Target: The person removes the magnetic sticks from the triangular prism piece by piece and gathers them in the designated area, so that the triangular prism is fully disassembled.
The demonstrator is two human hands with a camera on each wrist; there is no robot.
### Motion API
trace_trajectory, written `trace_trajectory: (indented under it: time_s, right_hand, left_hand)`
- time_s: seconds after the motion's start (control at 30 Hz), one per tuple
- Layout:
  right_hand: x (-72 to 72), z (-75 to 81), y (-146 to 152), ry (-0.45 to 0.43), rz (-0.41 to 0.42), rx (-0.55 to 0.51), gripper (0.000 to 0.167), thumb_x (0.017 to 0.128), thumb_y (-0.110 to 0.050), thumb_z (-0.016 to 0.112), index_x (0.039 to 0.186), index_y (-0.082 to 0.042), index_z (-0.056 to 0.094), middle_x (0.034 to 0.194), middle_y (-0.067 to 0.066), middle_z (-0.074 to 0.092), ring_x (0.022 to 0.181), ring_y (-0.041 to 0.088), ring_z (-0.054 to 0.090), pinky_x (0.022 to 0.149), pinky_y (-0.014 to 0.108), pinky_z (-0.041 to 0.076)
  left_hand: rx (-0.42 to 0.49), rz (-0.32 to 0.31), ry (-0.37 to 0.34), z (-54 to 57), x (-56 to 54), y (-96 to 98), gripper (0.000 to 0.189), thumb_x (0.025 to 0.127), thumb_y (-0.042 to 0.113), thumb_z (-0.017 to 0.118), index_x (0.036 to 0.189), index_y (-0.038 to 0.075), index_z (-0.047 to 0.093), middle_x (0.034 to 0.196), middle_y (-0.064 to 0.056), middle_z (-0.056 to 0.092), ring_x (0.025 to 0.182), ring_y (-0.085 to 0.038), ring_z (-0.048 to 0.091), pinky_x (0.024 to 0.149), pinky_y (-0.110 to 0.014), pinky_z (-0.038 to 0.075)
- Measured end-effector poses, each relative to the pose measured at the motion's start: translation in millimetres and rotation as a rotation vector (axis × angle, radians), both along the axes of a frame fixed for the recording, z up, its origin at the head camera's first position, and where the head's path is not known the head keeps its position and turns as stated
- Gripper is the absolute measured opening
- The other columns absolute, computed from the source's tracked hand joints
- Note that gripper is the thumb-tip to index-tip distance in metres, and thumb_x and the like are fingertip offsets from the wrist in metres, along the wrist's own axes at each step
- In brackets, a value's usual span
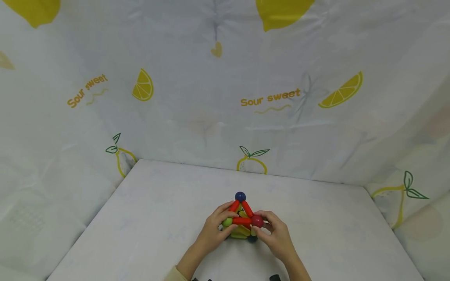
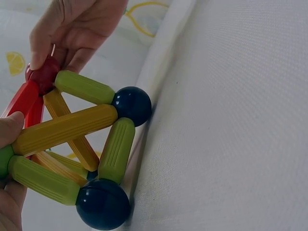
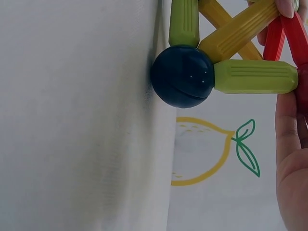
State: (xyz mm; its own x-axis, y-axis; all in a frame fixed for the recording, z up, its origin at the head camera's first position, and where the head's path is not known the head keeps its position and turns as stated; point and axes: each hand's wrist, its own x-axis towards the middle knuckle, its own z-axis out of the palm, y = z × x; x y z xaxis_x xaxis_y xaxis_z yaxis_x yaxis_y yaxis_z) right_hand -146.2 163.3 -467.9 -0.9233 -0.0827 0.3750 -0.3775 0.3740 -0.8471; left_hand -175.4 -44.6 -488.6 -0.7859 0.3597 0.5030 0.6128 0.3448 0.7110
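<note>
A built frame of rods and balls stands on the white table in front of me. Its upper face in the head view is a triangle of red rods [image 1: 241, 221] joining a blue ball [image 1: 240, 196], a green ball [image 1: 227, 222] and a crimson ball [image 1: 257, 221]. My left hand [image 1: 212, 230] pinches the green ball corner between thumb and fingers. On the other side, my right hand [image 1: 277, 235] grips the crimson ball. Below, green rods [image 2: 117, 150] and crossing yellow rods [image 2: 67, 129] run to dark blue balls [image 2: 103, 204] at the tabletop.
Behind the white table [image 1: 158, 203] hangs a lemon-printed cloth [image 1: 197, 128], which also rises along both sides. A small black object [image 1: 275, 277] shows at the near edge, between my forearms.
</note>
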Motion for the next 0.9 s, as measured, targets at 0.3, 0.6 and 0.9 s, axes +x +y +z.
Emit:
trace_trajectory:
  time_s: [0.3, 0.6, 0.9]
  right_hand:
    - [-7.4, -7.3, 17.1, -0.023, 0.011, -0.064, 0.030, 0.083, 0.001, 0.067, 0.112, -0.004, 0.060, 0.109, 0.013, 0.061, 0.096, 0.003, 0.060, 0.082, 0.013, 0.052]
    - [-12.4, -5.7, 42.8, 0.016, -0.059, -0.122, 0.039, 0.084, 0.003, 0.067, 0.121, 0.004, 0.056, 0.120, 0.022, 0.058, 0.103, -0.006, 0.058, 0.084, 0.011, 0.050]
    - [-22.7, -16.6, 57.9, -0.130, -0.175, -0.115, 0.042, 0.083, -0.005, 0.071, 0.122, 0.002, 0.057, 0.123, 0.021, 0.059, 0.100, -0.012, 0.056, 0.083, 0.008, 0.049]
  left_hand:
    - [-0.019, 0.004, -0.014, 2.8, 0.9, -1.7, 0.024, 0.088, 0.024, 0.067, 0.109, 0.011, 0.065, 0.140, -0.006, 0.049, 0.127, -0.026, 0.050, 0.101, -0.041, 0.046]
    - [0.009, 0.014, -0.004, 1.6, 0.1, -5.5, 0.024, 0.087, 0.021, 0.068, 0.109, 0.013, 0.065, 0.140, -0.007, 0.050, 0.126, -0.026, 0.051, 0.100, -0.039, 0.047]
    - [0.040, 0.001, 0.016, -2.8, -0.3, -2.5, 0.028, 0.086, 0.017, 0.070, 0.112, 0.008, 0.064, 0.139, -0.009, 0.050, 0.125, -0.027, 0.052, 0.099, -0.036, 0.048]
